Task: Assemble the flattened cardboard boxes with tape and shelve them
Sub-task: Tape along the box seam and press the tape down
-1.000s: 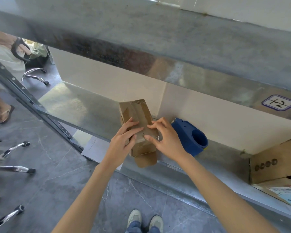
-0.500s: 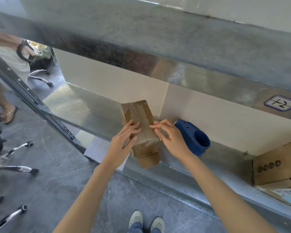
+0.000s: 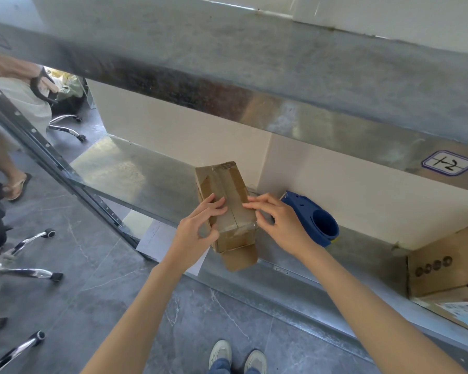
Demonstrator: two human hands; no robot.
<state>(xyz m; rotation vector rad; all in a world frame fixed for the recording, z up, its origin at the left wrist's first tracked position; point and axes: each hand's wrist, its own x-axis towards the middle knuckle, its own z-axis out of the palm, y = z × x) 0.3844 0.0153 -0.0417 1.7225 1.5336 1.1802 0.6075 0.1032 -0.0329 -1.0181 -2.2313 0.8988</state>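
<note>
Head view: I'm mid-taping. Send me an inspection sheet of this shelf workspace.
Surface: grey metal shelf, scuffed, with an upper shelf above it.
Job's things: small cardboard box lies at the shelf's front edge, clear tape across its top, near end flap hanging open; blue tape dispenser on the shelf just right of it.
Clutter: larger cardboard box at the shelf's right end; white sheet below the shelf.
Hands: left hand holds the small box's left edge; right hand presses fingertips on its right top edge.
Cables: nothing seen.
Surroundings: another person at far left; chair bases on the grey floor; label on the upper shelf's lip.
</note>
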